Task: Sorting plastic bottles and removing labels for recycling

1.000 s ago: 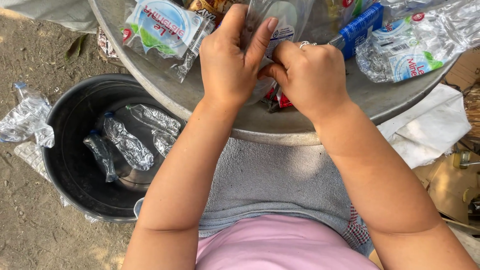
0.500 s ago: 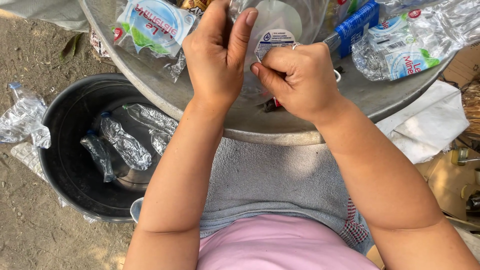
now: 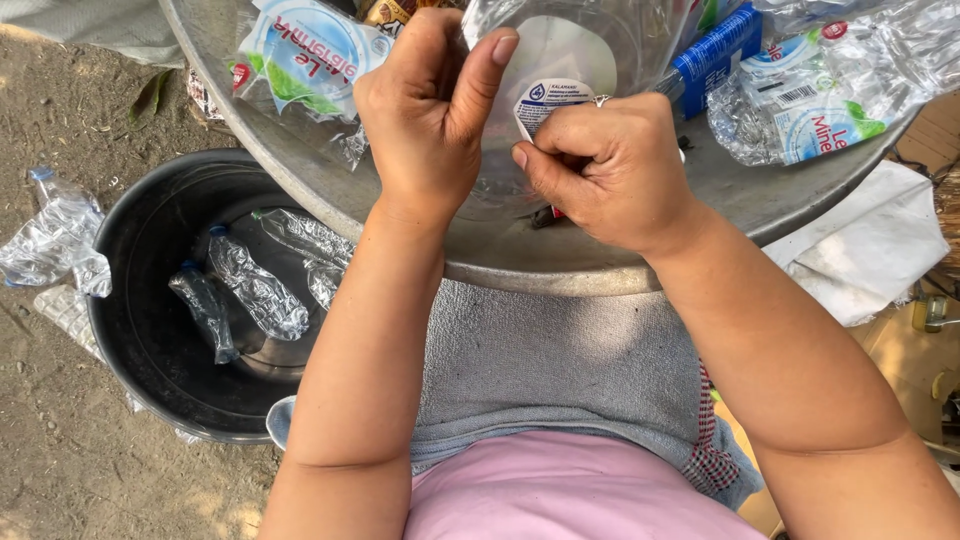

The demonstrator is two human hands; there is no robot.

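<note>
Clear bottle with white-and-blue label; black tub; grey basin (blue-capped bottles inside tub).

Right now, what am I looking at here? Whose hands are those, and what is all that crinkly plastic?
The camera sits on a person's head and looks down, so you see their own two arms. The left hand holds a clear plastic bottle. The right hand pinches a white and blue label on it. Under the hands is a big metal basin with more crushed bottles and wrappers inside. Beside it, on the dirt ground, stands a black tub with three squashed bottles without labels.
</note>
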